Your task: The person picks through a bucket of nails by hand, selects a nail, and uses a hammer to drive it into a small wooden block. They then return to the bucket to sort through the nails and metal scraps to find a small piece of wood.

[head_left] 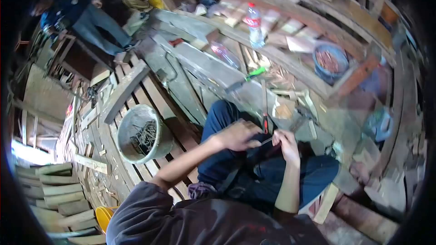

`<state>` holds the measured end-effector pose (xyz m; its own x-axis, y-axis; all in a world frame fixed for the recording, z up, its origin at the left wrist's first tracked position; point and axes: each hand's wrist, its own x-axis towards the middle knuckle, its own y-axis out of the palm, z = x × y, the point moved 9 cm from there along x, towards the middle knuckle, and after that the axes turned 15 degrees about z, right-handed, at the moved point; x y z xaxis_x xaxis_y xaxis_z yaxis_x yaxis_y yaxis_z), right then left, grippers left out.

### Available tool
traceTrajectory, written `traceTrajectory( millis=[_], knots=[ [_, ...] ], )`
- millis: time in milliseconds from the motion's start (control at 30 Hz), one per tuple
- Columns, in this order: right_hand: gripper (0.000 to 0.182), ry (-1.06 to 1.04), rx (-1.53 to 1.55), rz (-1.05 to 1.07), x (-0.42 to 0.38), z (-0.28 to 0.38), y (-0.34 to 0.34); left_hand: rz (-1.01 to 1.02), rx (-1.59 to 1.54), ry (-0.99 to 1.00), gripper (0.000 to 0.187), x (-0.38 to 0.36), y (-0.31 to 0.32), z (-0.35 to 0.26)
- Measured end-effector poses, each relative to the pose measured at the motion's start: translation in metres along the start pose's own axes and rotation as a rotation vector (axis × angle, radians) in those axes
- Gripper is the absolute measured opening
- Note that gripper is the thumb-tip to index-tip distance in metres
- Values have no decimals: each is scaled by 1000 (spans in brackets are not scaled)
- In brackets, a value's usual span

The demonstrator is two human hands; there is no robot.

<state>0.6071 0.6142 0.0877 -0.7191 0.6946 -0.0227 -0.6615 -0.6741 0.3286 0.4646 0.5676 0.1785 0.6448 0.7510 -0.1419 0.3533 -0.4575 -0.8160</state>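
My left hand [238, 135] is over my lap, palm down, slightly blurred. Its thumb stands apart from the bent fingers, and I see nothing clearly held in it. Just to the right, my right hand [287, 145] is closed in a pinch on a thin metal piece [269, 140], perhaps a nail, which points toward the left thumb. Right beyond the hands lies a tool with a red and black handle [265, 122]. Farther off, a green-handled blade [247, 79] rests on a grey beam. A whitish bucket [160, 141] of thin, nail-like metal pieces [145, 136] stands to the left.
A blue bucket [343, 69] with reddish-brown pieces sits at the right. A red-capped bottle [255, 31] stands and another bottle [224, 55] lies beyond the beam. Stacked boards [63, 190] are at lower left. A person in jeans [97, 27] stands at upper left.
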Motion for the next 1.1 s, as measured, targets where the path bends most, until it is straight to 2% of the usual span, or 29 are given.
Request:
traceTrajectory(
  millis=[100, 200, 333, 433, 467, 500, 533, 600, 633, 667, 700, 733, 767, 833, 967, 1000, 1100],
  knots=[
    [35, 42, -88, -13, -1, -3, -4, 16, -121, 71, 22, 36, 43, -4],
    [37, 61, -83, -32, -1, -8, -8, -98, -280, 60, 13, 43, 41, -11],
    [38, 32, -78, -28, 0, 1, -9, -64, -398, -52, 11, 40, 44, 5],
    [36, 30, -146, -79, -2, 9, -11, -169, -563, 10, 12, 33, 40, 22],
    [35, 91, -208, -132, -4, 12, -14, -223, -601, 47, 11, 34, 40, 30],
    [34, 128, -296, -128, -6, 12, -20, -195, -753, 25, 11, 33, 41, 40],
    [33, 210, -333, -193, -11, -9, -41, -229, -1073, 111, 11, 38, 57, 63],
    [37, 271, -777, -341, -20, -1, -68, -257, -1110, -82, 14, 29, 48, 90],
    [42, 511, -915, -401, -30, -2, -77, -353, -1159, -34, 15, 29, 47, 105],
    [45, 604, -938, -418, -36, -17, -90, -372, -1114, -134, 13, 28, 43, 117],
    [47, 796, -966, -419, -42, -26, -99, -393, -1288, -132, 13, 31, 57, 143],
    [48, 860, -989, -457, -48, -35, -105, -439, -1453, -98, 13, 34, 63, 151],
    [49, 897, -963, -458, -50, -20, -94, -502, -1611, -71, 15, 37, 66, 160],
    [50, 960, -964, -452, -48, -28, -95, -529, -1694, -40, 18, 37, 69, 169],
    [55, 957, -854, -458, -40, -46, -96, -542, -1651, -144, 16, 24, 84, 191],
    [64, 911, -866, -492, -33, -85, -116, -537, -1689, -108, 15, 21, 86, 193],
    [75, 861, -725, -608, -30, -65, -107, -494, -1678, -91, 14, 23, 92, 196]
  ],
)
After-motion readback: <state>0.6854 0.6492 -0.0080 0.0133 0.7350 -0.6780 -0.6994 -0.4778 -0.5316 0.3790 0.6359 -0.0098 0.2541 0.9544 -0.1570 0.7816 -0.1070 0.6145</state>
